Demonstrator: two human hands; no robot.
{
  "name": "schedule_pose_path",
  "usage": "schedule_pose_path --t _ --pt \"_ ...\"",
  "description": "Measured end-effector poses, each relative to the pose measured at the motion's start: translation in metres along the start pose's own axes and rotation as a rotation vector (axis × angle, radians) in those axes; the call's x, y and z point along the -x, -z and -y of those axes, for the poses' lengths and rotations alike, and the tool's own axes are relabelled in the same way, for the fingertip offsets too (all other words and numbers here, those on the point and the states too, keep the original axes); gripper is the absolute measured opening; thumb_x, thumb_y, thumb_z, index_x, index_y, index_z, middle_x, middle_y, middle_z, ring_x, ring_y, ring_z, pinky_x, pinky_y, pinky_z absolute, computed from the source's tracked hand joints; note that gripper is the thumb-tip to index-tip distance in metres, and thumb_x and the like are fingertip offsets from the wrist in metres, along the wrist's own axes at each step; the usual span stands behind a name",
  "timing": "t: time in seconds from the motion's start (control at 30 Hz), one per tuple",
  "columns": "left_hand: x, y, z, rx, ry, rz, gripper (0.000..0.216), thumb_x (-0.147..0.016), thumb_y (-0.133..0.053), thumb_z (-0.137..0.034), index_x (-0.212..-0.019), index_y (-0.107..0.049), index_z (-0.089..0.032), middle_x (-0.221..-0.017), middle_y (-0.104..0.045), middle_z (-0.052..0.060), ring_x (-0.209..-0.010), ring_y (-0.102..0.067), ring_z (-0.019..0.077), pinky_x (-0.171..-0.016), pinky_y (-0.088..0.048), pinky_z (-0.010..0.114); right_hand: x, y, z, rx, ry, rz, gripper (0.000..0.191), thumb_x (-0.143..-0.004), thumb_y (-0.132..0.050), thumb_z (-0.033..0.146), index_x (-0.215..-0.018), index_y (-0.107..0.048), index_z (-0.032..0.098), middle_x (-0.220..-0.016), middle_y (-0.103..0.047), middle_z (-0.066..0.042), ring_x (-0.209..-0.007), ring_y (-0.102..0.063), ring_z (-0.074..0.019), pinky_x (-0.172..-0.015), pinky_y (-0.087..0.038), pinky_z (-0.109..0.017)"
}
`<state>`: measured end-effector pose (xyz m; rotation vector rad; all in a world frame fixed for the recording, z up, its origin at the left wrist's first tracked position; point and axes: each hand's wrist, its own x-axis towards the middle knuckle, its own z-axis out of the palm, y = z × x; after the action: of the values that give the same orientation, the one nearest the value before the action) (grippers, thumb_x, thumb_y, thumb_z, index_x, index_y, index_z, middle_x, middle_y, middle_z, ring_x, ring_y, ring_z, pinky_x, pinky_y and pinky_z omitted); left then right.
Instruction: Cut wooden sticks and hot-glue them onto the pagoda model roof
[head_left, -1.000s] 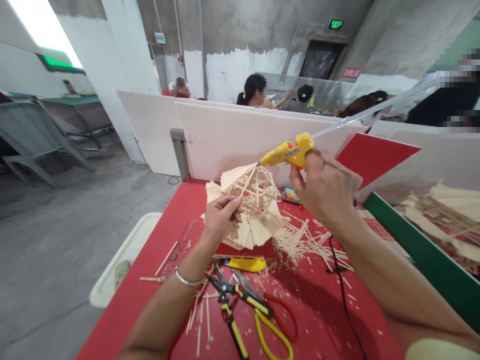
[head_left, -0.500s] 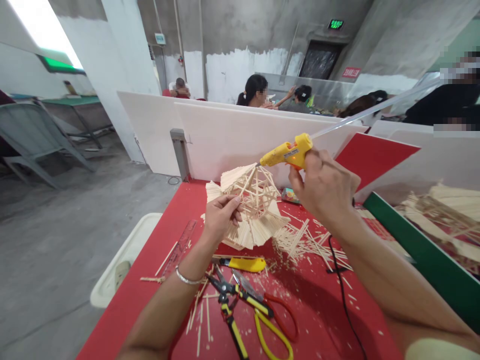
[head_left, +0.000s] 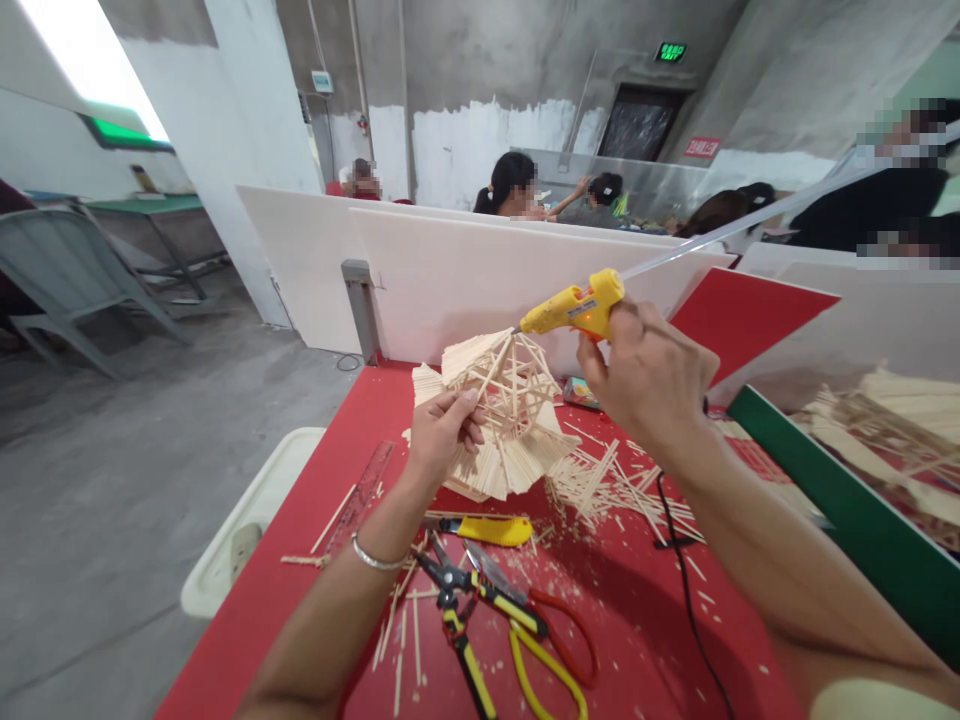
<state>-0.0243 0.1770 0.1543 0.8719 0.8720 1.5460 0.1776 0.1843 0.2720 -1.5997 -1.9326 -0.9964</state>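
Observation:
My right hand (head_left: pixel 652 370) is wrapped round the handle of a yellow hot glue gun (head_left: pixel 574 305), a long clear glue stick (head_left: pixel 712 232) running out of its back. The gun's nozzle touches the peak of a wooden stick model (head_left: pixel 517 450), a small tower-like frame with flared, pleated roofs. At the model's near left side, my left hand (head_left: pixel 448 425) is closed, thumb and fingers pinching a thin wooden stick (head_left: pixel 495 368) that slopes up to the peak. The stick's lower end is hidden by my fingers.
Loose sticks (head_left: pixel 600 480) lie right of the model on the red table (head_left: pixel 637 620). Nearer are a yellow utility knife (head_left: pixel 491 530), pliers (head_left: pixel 457 590), scissors (head_left: pixel 551 640) and a clear ruler (head_left: pixel 364 490). A black cord (head_left: pixel 682 590) trails at right. White boards (head_left: pixel 450 270) stand behind; people sit beyond.
Both hands, the glue gun and the model hold nearly the same positions. At the far right, a person in dark clothing has shifted slightly.

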Motion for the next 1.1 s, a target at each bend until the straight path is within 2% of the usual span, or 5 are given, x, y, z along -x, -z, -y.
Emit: schedule_pose_path --t 0.23,0.77,1.1 --pt "-0.0002 0.0005 0.0024 -0.001 -0.001 0.002 0.035 -0.066 -0.083 -0.040 -0.080 -0.069 -0.012 -0.059 -0.065 0.001 -0.039 -0.055 0.0090 -0.035 -0.039 0.018 0.0005 -0.0003 -0.0009 -0.002 0.017 -0.011 0.046 -0.096 -0.036 0.041 -0.130 -0.049 0.012 -0.099 -0.064 -0.013 -0.076 -0.058 -0.0206 -0.057 -0.031 -0.031" --pt "-0.0027 0.0005 0.0047 0.017 -0.027 -0.006 0.036 -0.064 -0.084 -0.041 -0.079 -0.068 -0.012 -0.057 -0.065 0.002 -0.038 -0.056 0.0096 -0.034 -0.038 0.019 0.0013 -0.0007 -0.0002 0.005 0.006 -0.010 0.047 -0.095 -0.035 0.041 -0.129 -0.050 0.013 -0.097 -0.063 -0.012 -0.074 -0.057 -0.0201 -0.053 -0.027 -0.031" --pt "-0.0026 -0.0005 0.0028 0.019 -0.031 0.001 0.034 -0.066 -0.084 -0.039 -0.079 -0.068 -0.012 -0.058 -0.065 0.002 -0.038 -0.056 0.0097 -0.034 -0.039 0.019 0.0015 -0.0007 -0.0007 -0.004 0.009 -0.008 0.047 -0.095 -0.036 0.041 -0.130 -0.049 0.013 -0.097 -0.064 -0.013 -0.076 -0.057 -0.0208 -0.055 -0.029 -0.031"
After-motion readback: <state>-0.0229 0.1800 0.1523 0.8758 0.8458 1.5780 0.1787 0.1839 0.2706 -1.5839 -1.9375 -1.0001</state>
